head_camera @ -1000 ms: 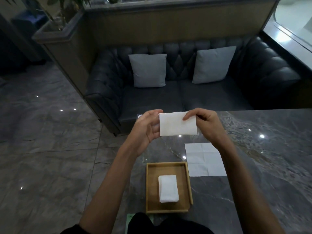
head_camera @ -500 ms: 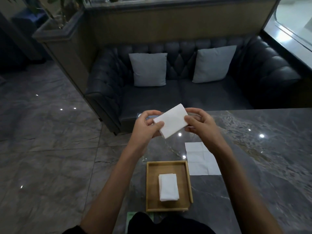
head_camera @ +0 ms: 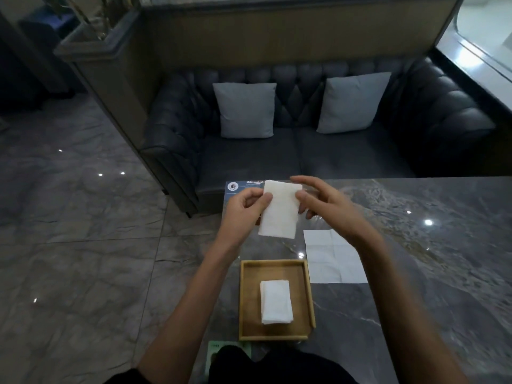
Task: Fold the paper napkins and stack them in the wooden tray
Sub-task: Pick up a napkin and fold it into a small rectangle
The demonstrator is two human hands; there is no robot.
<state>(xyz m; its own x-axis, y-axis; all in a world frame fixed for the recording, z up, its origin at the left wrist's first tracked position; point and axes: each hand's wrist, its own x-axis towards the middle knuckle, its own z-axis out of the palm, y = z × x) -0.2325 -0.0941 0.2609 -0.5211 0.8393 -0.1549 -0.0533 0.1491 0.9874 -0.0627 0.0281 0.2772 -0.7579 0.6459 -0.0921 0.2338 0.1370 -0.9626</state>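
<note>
A folded white napkin (head_camera: 279, 209) hangs upright above the table, pinched at its left edge by my left hand (head_camera: 245, 207). My right hand (head_camera: 321, 202) is beside its right edge, fingers spread, the fingertips just touching or barely off the paper. Below, a wooden tray (head_camera: 246, 300) lies on the dark marble table (head_camera: 429, 259) with a small stack of folded napkins (head_camera: 276, 305) in its middle. An unfolded white napkin (head_camera: 333, 256) lies flat on the table to the right of the tray.
A blue printed card (head_camera: 238, 187) lies at the table's far left corner, and a green card (head_camera: 214, 353) at the near edge. Beyond the table stands a dark leather sofa (head_camera: 291, 156) with two grey cushions. The table's left edge drops to a marble floor.
The folded napkin has turned from lying wide between both hands to standing tall. My right hand has loosened its hold and spread its fingers; my left hand keeps the grip.
</note>
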